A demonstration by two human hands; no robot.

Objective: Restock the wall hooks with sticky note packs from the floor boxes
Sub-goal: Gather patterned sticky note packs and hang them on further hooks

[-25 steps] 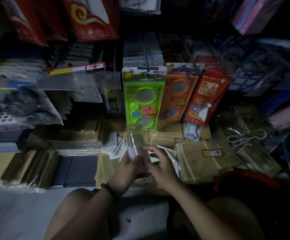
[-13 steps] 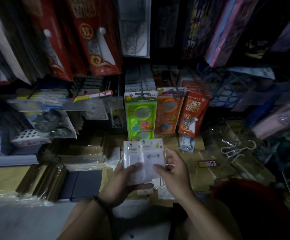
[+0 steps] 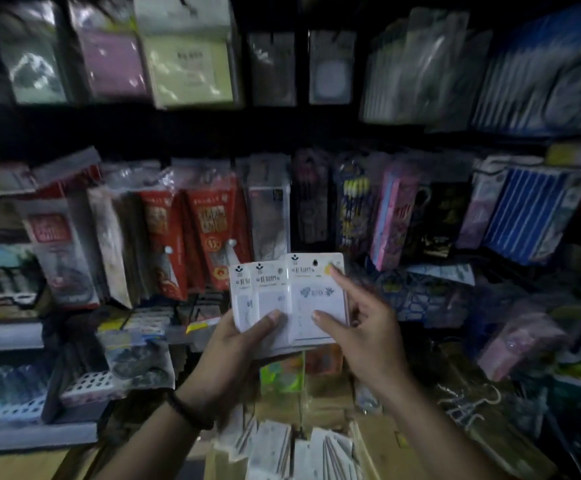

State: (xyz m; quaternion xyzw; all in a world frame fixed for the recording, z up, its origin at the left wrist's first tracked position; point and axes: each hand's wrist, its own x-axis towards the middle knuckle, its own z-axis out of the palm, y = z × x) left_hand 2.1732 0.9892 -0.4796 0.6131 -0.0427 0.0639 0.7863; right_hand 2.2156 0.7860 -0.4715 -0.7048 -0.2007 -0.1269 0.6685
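Centre: left hand (image 3: 233,344) grips fanned white sticky note packs (image 3: 282,299), thumb across the front | right hand (image 3: 361,327) pinches the rightmost pack, forefinger at its top corner | near edge: loose packs (image 3: 282,448), cut off | far: hanging goods (image 3: 212,230), dim, blurred, labels unreadable

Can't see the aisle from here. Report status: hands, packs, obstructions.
Left hand holds fanned sticky note packs. Right hand pinches front pack. None hung yet; hanging goods crowd ahead.
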